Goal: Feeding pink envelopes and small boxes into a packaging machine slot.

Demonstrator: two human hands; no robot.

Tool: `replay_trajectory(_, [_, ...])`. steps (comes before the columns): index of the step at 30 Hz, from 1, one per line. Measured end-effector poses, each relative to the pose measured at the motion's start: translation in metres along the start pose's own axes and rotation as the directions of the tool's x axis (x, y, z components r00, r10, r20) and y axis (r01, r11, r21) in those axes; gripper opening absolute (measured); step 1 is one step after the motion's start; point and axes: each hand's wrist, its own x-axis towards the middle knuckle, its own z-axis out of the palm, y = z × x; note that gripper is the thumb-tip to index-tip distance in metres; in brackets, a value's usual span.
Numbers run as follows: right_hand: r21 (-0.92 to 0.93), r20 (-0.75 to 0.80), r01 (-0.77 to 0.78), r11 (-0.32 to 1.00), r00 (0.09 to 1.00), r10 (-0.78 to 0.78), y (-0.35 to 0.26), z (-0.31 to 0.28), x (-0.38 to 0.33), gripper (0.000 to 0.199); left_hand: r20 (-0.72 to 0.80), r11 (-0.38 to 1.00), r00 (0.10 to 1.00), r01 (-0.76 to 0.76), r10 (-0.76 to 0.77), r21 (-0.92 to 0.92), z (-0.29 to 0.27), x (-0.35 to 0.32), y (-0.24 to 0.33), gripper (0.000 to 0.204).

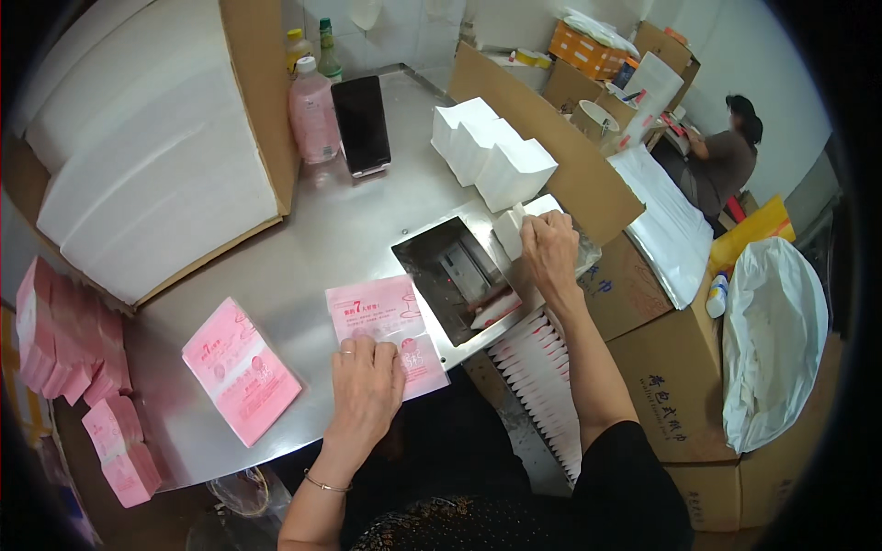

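My left hand (367, 381) lies over the lower left part of a pink printed packet (381, 308) at the table's front edge, its fingers bent and pressed together on it. My thumb on that side is hidden. To the left of it sits a stack of similar pink packets (241, 367). My right hand (551, 246) is closed on a small stack of white folded tissues (508, 230) beside a rectangular opening (457, 275) in the metal table. Behind that hand stand more white tissue stacks (491, 156) in a row.
A phone (361, 124) on a stand and a pink bottle (315, 110) stand at the back. Left is a carton (257, 110) of white sheets, with pink bundles (69, 340) below. Cardboard boxes (671, 376) and a white bag (776, 340) are right. A person (726, 156) sits farther off.
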Motion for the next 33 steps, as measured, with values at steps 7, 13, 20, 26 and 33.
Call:
replay_trajectory(7, [0.108, -0.082, 0.087, 0.99, 0.994, -0.078, 0.003, -0.003, -0.005, 0.022, -0.024, 0.997, 1.0, 0.004, -0.006, -0.071, 0.011, 0.0, -0.004, 0.019])
replay_trajectory(13, [0.324, -0.211, 0.582, 0.745, 0.813, -0.543, -0.082, -0.003, -0.056, 0.036, 0.0, 0.988, 1.0, -0.023, 0.024, -0.155, 0.012, -0.002, 0.0, 0.044])
replay_trajectory(20, [0.25, 0.185, 0.584, 0.772, 0.754, -0.63, -0.143, 0.002, -0.069, 0.022, -0.025, 0.994, 0.994, 0.108, -0.108, 0.007, 0.014, 0.011, 0.003, 0.082])
replay_trajectory(26, [0.323, -0.084, 0.586, 0.743, 0.8, -0.594, -0.113, -0.012, -0.07, 0.015, 0.024, 0.979, 1.0, 0.0, -0.005, 0.205, 0.002, 0.006, -0.009, 0.058])
replay_trajectory(33, [-0.328, -0.112, 0.158, 0.931, 0.972, -0.204, -0.015, 0.005, -0.012, 0.016, 0.158, 0.958, 0.969, 0.147, -0.189, 0.247, 0.0, 0.018, 0.024, 0.053])
